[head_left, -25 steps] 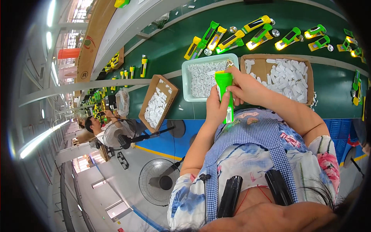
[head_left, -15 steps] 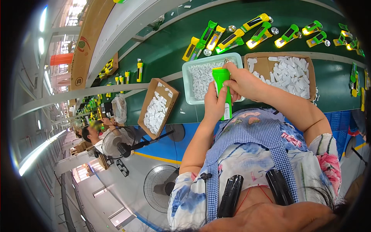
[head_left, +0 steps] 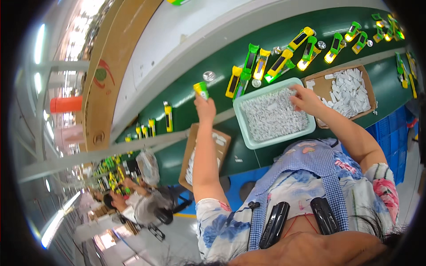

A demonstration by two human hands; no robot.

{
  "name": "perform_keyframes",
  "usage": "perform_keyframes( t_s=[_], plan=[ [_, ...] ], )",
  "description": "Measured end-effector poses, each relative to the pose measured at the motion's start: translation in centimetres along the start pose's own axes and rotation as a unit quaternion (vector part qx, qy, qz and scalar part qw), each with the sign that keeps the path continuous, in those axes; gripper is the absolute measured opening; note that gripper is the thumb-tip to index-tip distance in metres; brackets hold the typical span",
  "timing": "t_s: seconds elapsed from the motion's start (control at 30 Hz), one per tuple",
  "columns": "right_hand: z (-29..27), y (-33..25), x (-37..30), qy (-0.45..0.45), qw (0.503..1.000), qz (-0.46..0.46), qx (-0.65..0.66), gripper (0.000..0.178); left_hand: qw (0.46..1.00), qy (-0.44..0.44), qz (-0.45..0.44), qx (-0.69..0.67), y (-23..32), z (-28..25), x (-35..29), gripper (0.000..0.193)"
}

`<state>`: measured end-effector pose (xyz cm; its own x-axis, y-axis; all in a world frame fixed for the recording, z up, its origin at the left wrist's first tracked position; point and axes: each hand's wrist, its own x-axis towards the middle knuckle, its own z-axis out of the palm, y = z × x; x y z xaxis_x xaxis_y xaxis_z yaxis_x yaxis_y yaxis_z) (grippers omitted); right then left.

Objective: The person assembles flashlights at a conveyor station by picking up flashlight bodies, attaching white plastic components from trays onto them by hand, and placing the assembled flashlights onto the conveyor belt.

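Stretched out to the left over the green work table (head_left: 248, 156), my left hand (head_left: 205, 110) is closed round a green and yellow flashlight (head_left: 201, 90). A round silver reflector (head_left: 208, 76) lies just beyond it. My right hand (head_left: 307, 100) is above the right side of a pale green plastic basket (head_left: 248, 141) filled with small white pieces (head_left: 271, 116). Its fingers are bent and apart, with nothing visible in them. Below my left forearm, a cardboard box (head_left: 224, 137) of white pieces is partly hidden.
Several yellow and green flashlights (head_left: 279, 62) lie along the far side, some lit, with silver heads beside them. Right of the basket is another cardboard box (head_left: 370, 95) of white pieces. More flashlights (head_left: 168, 117) stand at left, where another person (head_left: 128, 199) sits.
My hands have parted. My left hand has carried the flashlight left and away from me, while my right has let go of it and moved over the basket. The view has shifted.
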<state>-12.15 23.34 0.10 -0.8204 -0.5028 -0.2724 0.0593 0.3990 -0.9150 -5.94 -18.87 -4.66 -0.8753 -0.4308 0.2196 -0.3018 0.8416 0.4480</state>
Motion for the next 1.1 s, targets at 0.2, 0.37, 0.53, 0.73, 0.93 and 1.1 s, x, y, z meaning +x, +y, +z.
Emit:
perform_keyframes(
  t_s=[0.2,0.37,0.53,0.73,0.93,1.1],
  plan=[
    [-2.7,8.2,-3.6,0.129,0.982,0.07,-0.118,0.023,0.986,-0.08,-0.124,0.083,-7.3,5.2,6.6,0.066],
    [-4.5,13.2,-3.4,0.215,0.928,0.104,-0.287,0.023,0.958,-0.033,-0.061,0.277,-7.1,7.7,6.0,0.062],
    [-3.7,15.9,0.3,0.234,0.921,0.047,-0.306,0.029,0.982,-0.182,0.038,0.037,-2.2,10.4,5.4,0.067],
    [-2.6,17.7,5.6,0.239,0.916,0.14,-0.29,0.035,0.961,-0.27,-0.053,0.019,-1.1,12.2,4.7,0.056],
    [-3.5,18.2,4.6,0.282,0.93,0.111,-0.206,0.036,0.985,-0.127,-0.005,-0.12,-0.3,13.0,0.8,0.041],
    [-2.0,15.0,5.5,0.263,0.932,0.101,-0.229,0.032,0.964,-0.106,0.239,-0.049,-5.3,13.5,0.9,0.033]
  ],
)
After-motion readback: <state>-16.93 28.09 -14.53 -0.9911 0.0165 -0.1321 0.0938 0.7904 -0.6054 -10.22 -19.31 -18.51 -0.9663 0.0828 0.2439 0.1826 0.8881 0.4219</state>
